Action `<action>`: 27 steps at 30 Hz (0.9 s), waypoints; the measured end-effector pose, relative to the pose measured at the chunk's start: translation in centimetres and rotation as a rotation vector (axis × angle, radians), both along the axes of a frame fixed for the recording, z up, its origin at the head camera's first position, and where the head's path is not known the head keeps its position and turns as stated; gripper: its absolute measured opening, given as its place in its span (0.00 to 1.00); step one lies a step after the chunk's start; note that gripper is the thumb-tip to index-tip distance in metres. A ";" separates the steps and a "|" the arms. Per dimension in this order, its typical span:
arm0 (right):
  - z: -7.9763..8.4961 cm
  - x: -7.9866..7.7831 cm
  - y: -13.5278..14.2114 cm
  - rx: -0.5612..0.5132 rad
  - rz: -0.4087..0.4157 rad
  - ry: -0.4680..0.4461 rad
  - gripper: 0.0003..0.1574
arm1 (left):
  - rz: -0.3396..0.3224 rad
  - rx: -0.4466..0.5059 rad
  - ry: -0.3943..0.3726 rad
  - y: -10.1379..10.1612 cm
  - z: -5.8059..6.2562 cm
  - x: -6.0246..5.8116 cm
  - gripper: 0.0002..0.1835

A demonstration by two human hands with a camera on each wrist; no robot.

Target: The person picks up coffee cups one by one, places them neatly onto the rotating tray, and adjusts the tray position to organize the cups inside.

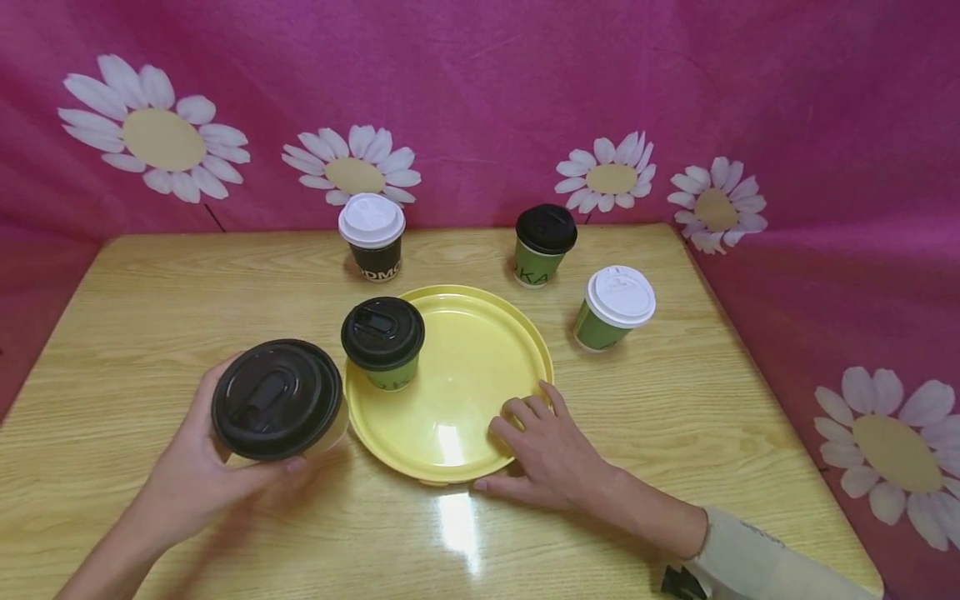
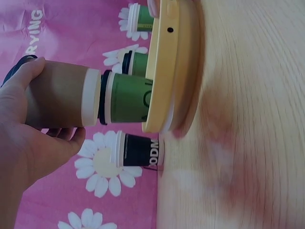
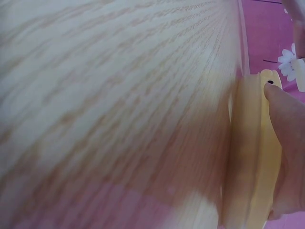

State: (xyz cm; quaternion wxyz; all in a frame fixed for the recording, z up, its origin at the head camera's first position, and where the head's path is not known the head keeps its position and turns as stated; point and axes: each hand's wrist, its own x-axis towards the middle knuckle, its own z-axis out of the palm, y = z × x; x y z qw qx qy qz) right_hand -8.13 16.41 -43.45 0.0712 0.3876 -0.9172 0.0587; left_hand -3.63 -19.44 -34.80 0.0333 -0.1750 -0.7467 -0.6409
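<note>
In the head view my left hand [image 1: 191, 462] holds a paper cup with a black lid [image 1: 276, 400]. The left wrist view shows its brown body [image 2: 62, 93] with a white band at the bottom, raised off the table. My right hand [image 1: 551, 454] grips the near right rim of a round yellow tray [image 1: 465, 333], thumb [image 3: 279, 98] against the outer side and fingers over the edge. On the tray's left part stands a green cup [image 1: 393, 373] with a black lid, upright, just right of the held cup.
Behind the tray, a dark cup [image 1: 378, 258] with a white lid stands on the wooden table [image 1: 187, 292]. Two green cups stand to the right, one with a black lid [image 1: 546, 229], one with a white lid [image 1: 620, 296]. A pink flowered cloth [image 1: 480, 100] hangs around the table.
</note>
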 end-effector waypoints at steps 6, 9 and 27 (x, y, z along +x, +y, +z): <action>0.0 0.0 0.0 -0.008 0.007 0.004 0.37 | 0.001 -0.059 -0.018 1.2 -0.2 0.1 0.55; 0.0 0.0 0.0 -0.008 0.011 0.009 0.37 | -0.002 -0.078 -0.012 1.7 -0.3 0.1 0.55; -0.1 0.1 -0.1 -0.011 0.006 0.009 0.37 | -0.022 -0.060 -0.075 3.6 -1.4 0.0 0.54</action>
